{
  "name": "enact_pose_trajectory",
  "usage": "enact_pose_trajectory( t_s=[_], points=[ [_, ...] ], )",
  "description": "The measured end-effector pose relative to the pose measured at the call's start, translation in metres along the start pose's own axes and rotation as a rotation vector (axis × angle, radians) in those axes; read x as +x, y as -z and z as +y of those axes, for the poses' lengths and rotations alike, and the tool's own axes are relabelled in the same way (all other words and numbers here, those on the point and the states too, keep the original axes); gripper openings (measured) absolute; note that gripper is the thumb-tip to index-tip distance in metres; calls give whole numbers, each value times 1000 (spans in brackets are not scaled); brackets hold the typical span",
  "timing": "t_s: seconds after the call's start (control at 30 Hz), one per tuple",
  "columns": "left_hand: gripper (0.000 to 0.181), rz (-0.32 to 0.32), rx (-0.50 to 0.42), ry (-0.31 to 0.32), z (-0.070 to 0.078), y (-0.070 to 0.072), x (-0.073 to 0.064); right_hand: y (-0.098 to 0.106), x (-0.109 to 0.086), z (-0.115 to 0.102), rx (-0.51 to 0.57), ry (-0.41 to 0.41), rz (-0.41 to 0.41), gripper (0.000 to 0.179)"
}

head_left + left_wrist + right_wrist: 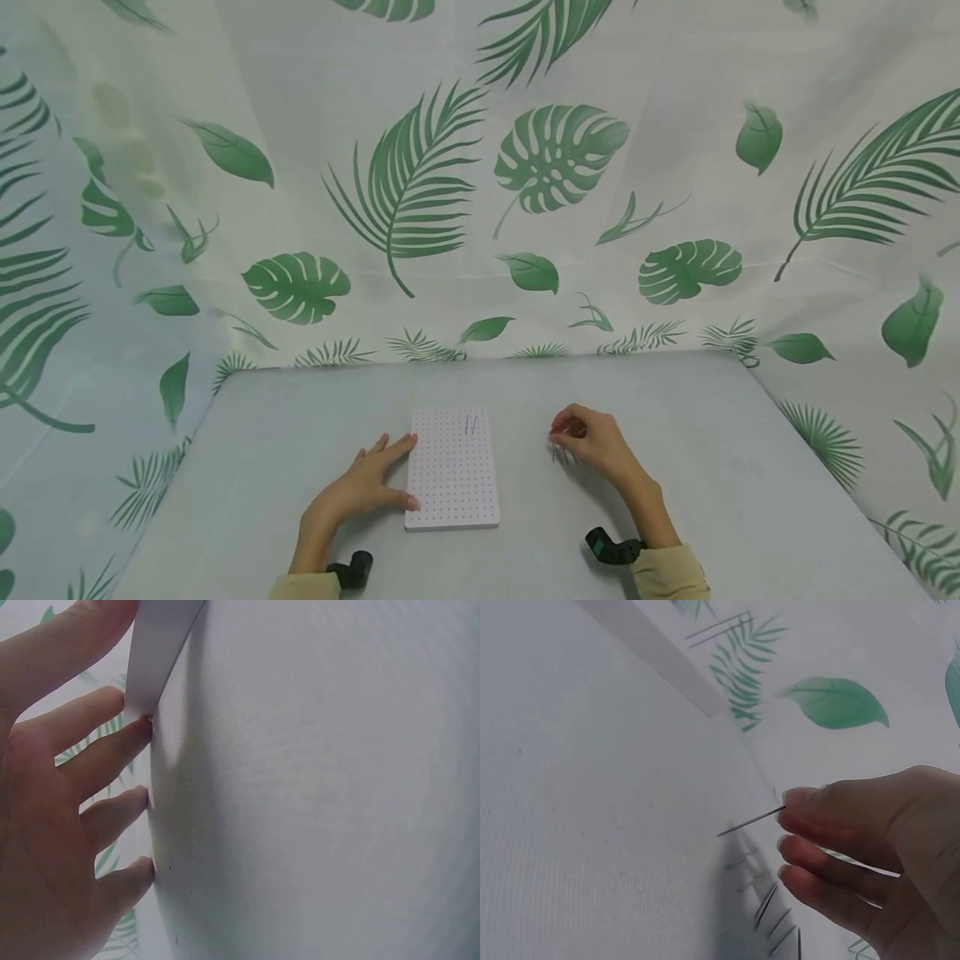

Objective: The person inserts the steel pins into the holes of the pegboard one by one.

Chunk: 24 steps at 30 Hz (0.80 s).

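A white pegboard (453,475) with rows of small holes lies on the table, left of centre. Two thin metal pins (467,425) stand in its far right part. My left hand (366,485) is at the board's left side, fingers spread, with the thumb and a fingertip touching the edge. In the left wrist view the other fingertips reach the tabletop beside the board's side wall (150,656). To the right of the board, my right hand (602,443) pinches one thin metal pin (750,821) between thumb and index finger, above several loose pins (765,906) lying on the table.
The pale grey tabletop (262,467) runs back to a white leaf-print curtain (442,317), which also hangs along both sides. A black wrist camera (358,571) is strapped by the left sleeve, and another black wrist camera (611,547) by the right sleeve.
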<state>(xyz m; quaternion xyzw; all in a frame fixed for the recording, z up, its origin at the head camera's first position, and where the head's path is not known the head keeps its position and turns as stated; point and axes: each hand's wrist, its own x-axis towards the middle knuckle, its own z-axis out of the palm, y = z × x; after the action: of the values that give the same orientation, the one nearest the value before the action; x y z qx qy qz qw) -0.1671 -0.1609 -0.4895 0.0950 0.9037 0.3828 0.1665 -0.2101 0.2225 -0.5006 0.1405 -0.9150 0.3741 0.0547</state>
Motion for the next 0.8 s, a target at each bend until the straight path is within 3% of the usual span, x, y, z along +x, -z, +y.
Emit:
enact_pose_trajectory(
  t_s=[0.8],
  points=[
    [101, 18, 20, -9, -2, -3, 2, -10, 1, -9, 109, 2, -17, 16]
  ],
)
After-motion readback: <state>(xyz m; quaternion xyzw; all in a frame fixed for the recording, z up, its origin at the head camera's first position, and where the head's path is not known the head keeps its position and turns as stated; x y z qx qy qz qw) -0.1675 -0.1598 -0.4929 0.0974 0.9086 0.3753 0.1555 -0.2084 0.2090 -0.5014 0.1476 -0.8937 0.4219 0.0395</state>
